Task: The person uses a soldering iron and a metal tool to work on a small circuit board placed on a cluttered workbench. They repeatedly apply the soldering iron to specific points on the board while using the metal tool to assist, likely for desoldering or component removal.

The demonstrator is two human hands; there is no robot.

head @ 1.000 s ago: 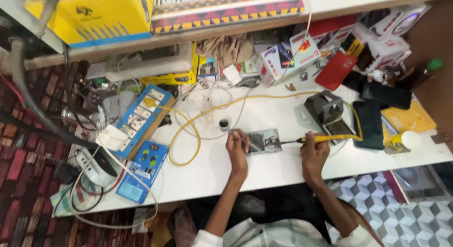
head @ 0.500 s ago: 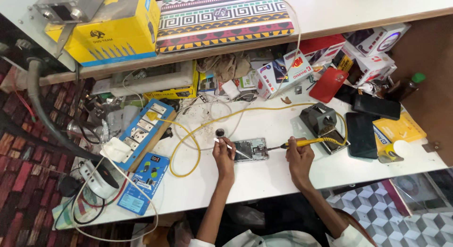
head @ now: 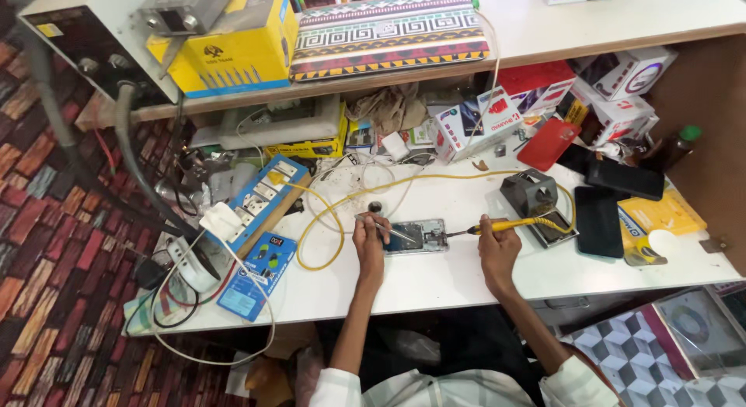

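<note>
1. Opened phone [head: 417, 237] lies flat on the white bench [head: 435, 279], roughly centre, between the two hands, back cover off, insides exposed.
2. Left hand [head: 370, 237] is closed around thin tweezers [head: 392, 232], tips reaching over the phone's left part; the hand sits at the phone's left edge.
3. Right hand [head: 497, 248] is closed on the yellow handle of a soldering iron [head: 509, 225], held like a pen, with the dark tip pointing left at the phone's right end; whether it touches, can't tell.
4. Yellow cable [head: 342, 201] runs from the iron in a loop across the bench; grey iron stand [head: 532, 195] sits just behind the right hand.
5. Handling, judged: the phone looks light, thin, stiff and fragile, with small parts inside. Best held by the outer frame edges, never on the open board.
6. Iron: take it by the yellow grip only, since the metal end is likely hot. The stiff cable may tug on the handle.
7. Other dark phones [head: 598, 220] lie to the right, well apart from the work.
</note>
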